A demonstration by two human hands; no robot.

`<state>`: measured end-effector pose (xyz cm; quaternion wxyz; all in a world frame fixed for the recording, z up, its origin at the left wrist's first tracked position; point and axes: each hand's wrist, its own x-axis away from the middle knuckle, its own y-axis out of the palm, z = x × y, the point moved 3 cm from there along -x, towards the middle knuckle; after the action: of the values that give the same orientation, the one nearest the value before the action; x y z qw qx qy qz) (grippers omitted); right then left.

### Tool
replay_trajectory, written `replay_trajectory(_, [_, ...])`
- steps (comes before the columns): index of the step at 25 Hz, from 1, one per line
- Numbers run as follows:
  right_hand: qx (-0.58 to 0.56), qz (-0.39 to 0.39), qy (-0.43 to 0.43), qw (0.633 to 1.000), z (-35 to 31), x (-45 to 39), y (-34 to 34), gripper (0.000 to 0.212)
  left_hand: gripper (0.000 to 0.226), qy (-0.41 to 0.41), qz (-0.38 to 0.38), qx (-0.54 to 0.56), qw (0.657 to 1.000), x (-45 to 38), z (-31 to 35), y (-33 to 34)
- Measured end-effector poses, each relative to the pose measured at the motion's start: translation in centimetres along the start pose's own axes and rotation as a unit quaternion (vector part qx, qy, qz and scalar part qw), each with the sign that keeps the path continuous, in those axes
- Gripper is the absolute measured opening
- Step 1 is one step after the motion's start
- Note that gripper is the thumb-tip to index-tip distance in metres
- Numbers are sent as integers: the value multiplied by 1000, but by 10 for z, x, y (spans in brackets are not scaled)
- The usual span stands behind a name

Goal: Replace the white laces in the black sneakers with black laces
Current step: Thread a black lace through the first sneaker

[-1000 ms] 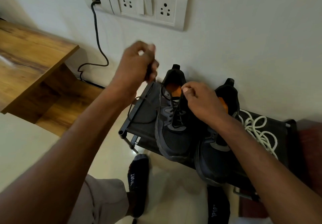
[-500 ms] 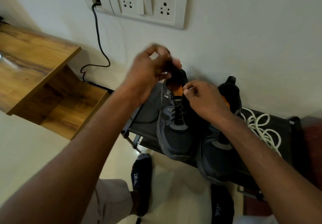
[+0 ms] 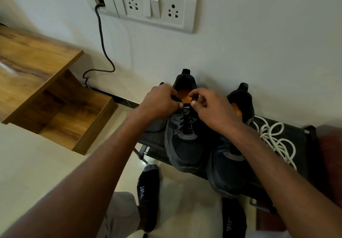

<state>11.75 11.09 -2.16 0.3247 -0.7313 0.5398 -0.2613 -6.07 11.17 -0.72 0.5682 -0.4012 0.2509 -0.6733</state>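
- Centre frame, the left hand and right hand pinch the black lace at the left sneaker top.
- The right sneaker sits just beside it on the dark rack.
- White laces lie coiled at right.

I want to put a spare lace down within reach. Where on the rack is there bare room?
The dark fabric rack top shows a bare strip left of the left black sneaker, under the left hand. Rightward it is crowded: the right hand, the right black sneaker, and the coiled white laces fill it.
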Motion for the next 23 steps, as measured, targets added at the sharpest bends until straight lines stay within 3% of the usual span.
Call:
replay_trajectory(4, [63,-48,-17,997,4,3,2,48,10,-15,-26,93,995,0,-4,-1])
replay_trajectory(7, [51,-15,-20,998,-1,3,3,44,11,-23,-40,142,989,3,-7,-5])
replay_trajectory(10, [3,51,-85,995,-19,6,2,27,8,-16,-33,86,996,3,-10,-12])
replay_trajectory(12, [30,8,-110,993,-28,11,9,23,9,-13,2,34,999,2,-14,-17])
replay_trajectory(15, [132,-71,-84,985,-29,17,27,24,13,-13,36,-46,998,2,-21,-22])
replay_trajectory(17, [157,-53,-68,984,-32,18,26,21,18,-33,36,-65,997,1,-25,-21])
replay_trajectory(20, [161,-22,-70,984,-35,17,17,34,22,-58,32,-87,994,-1,-28,-19])
replay_trajectory(23, [161,-12,-64,985,-31,19,15,22,22,-66,10,-99,993,1,-24,-16])
